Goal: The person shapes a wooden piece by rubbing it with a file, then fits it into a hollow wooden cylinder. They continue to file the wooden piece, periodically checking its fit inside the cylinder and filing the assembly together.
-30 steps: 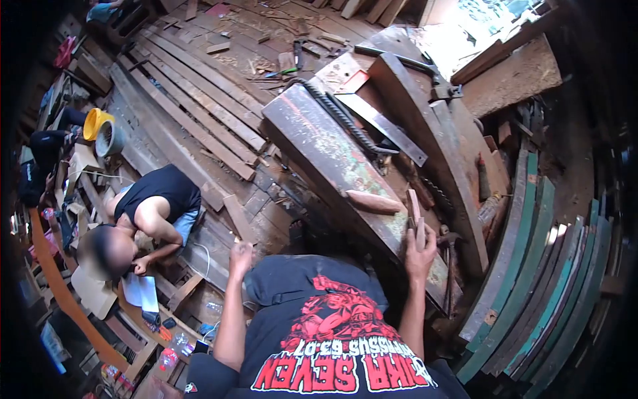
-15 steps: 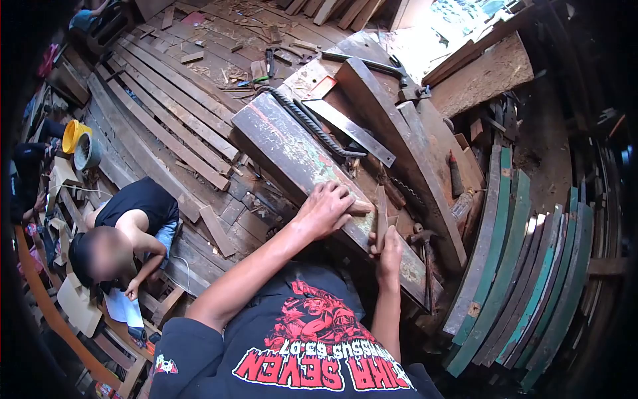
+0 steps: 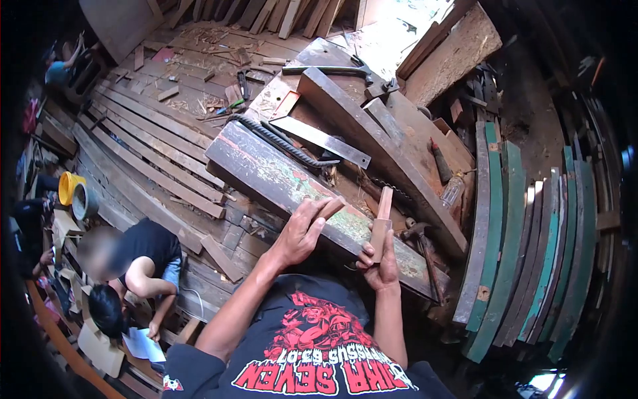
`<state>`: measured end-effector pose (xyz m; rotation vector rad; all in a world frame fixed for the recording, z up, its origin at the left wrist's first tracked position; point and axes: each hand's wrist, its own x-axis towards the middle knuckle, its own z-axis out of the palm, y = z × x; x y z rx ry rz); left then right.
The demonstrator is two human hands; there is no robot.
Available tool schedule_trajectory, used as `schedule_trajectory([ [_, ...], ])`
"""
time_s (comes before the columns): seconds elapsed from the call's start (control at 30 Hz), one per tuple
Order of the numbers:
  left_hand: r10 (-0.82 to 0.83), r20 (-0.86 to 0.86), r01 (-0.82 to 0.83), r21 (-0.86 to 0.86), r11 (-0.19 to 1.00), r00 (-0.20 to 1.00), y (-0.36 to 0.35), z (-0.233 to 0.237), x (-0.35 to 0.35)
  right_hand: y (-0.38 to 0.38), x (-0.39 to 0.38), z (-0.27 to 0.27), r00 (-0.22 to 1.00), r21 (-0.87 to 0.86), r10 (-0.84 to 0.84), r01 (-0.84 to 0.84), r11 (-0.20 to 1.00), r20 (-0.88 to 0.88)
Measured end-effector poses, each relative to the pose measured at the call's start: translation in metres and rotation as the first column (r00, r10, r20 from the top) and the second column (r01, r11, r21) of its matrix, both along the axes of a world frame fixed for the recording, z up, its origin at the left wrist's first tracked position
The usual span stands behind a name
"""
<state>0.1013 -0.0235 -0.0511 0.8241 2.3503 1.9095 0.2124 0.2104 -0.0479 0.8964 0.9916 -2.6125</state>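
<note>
My left hand [image 3: 298, 233] is closed around a short wooden piece [image 3: 331, 208], above the near edge of a worn beam with flaking green paint [image 3: 266, 159]. To its right, my right hand [image 3: 381, 265] grips a small wooden block [image 3: 380, 236] with a narrower, lighter upper end pointing away from me. The two pieces are apart. Behind them on the beam lie a twisted dark metal bar [image 3: 282, 143] and a metal square [image 3: 322, 141]. A hammer [image 3: 417, 231] rests right of my right hand.
A thick plank [image 3: 385, 156] stands on edge across the bench. A clamp [image 3: 332, 70] lies at the back. Curved boards with green paint [image 3: 498, 246] are stacked at right. At left, a person in a dark shirt [image 3: 143, 249] bends over white paper [image 3: 143, 344], near a yellow bucket [image 3: 70, 188].
My left hand has moved left and lifted with its piece, away from the other piece. The block in my right hand now shows more fully. The view has shifted, and the person at left is bent lower.
</note>
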Motion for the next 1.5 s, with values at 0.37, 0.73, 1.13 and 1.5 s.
schedule_trajectory([
  [0.37, 0.029, 0.292, -0.023, -0.024, 0.999, 0.956, -0.011, 0.036, 0.023, -0.008, -0.028, 0.019, 0.949, 0.645, 0.312, -0.214, 0.734, -0.041],
  [0.73, 0.199, 0.428, -0.226, 0.014, 0.974, 0.882, 0.002, 0.044, 0.042, 0.026, -0.01, -0.027, 0.977, 0.54, 0.186, -0.212, 0.814, 0.103],
  [1.13, 0.176, 0.468, -0.299, 0.204, 0.932, 0.866, 0.022, 0.042, -0.004, 0.074, -0.024, -0.033, 0.994, 0.424, 0.109, -0.093, 0.901, -0.013],
  [1.5, 0.227, 0.031, -0.22, -0.15, 0.964, 0.973, 0.045, 0.042, 0.022, 0.087, -0.019, -0.049, 0.986, 0.29, 0.161, -0.142, 0.947, -0.045],
])
